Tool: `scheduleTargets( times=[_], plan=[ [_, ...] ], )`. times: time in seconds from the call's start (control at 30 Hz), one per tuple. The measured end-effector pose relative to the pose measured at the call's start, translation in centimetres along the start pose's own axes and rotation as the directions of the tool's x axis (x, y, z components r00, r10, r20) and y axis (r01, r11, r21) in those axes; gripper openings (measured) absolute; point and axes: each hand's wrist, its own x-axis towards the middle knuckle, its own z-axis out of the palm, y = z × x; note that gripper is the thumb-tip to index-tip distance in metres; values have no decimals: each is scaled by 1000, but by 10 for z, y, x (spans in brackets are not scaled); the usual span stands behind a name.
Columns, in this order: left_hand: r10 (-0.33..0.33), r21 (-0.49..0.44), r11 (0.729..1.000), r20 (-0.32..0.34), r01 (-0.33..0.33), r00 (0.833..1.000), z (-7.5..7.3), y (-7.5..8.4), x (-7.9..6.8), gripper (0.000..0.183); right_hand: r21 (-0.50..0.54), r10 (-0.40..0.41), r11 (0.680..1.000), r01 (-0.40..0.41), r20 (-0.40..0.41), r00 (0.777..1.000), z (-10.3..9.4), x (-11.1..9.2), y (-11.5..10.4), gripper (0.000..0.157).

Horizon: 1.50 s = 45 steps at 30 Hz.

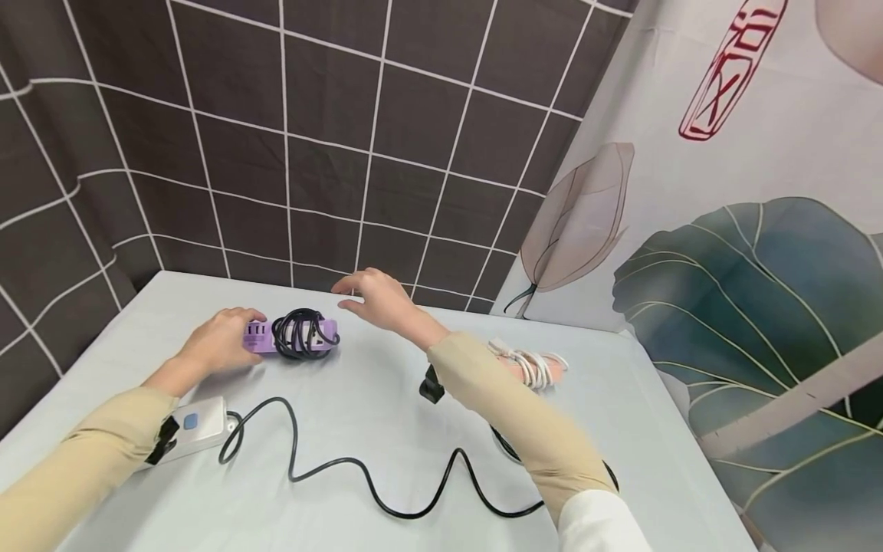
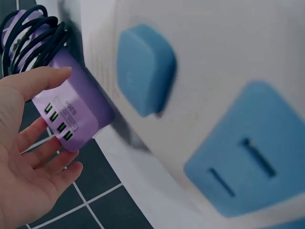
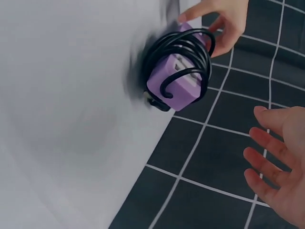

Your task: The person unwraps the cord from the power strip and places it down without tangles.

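Observation:
A purple power strip (image 1: 259, 337) lies near the back left of the white table, a black cord (image 1: 297, 345) wound round its middle. My left hand (image 1: 222, 337) grips its left end. In the left wrist view, the thumb lies across the power strip (image 2: 81, 102) beside several USB ports, with the fingers at the opposite side. My right hand (image 1: 378, 297) hovers to the right of the strip, fingers spread and slightly bent, touching nothing. The right wrist view shows a gap between this hand (image 3: 283, 162) and the cord-wrapped strip (image 3: 176, 88).
A white power strip with blue sockets (image 2: 257, 148) lies under my left forearm. Its black cable (image 1: 414, 515) snakes across the table front toward the right. Behind my right forearm lie a pink strip wound with white cord (image 1: 534, 372) and a black plug (image 1: 431, 387). A dark checked cloth (image 1: 331, 176) hangs behind.

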Motion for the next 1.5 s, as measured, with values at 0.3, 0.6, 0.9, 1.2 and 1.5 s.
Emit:
scheduleTargets(
  times=[0.3, 0.6, 0.9, 1.2, 1.5],
  plan=[
    [47, 19, 999, -34, -46, 998, 6, 2, 4, 71, 29, 58, 998, -60, 57, 997, 20, 21, 0, 26],
    [102, 46, 994, -64, -100, 993, 12, 3, 10, 66, 23, 64, 997, -67, 115, 991, 41, 35, 2, 27],
    [93, 90, 992, -66, -87, 993, 13, 4, 10, 54, 48, 67, 996, -77, 187, 980, 55, 37, 0, 32],
    [100, 90, 992, -95, -92, 990, 13, 4, 9, 50, 139, -12, 990, -24, 255, 967, 59, 38, -1, 37],
    [114, 95, 990, -116, -103, 987, 15, 3, 9, 49, 220, -95, 975, 30, 292, 952, 65, 39, 0, 42]
  ],
)
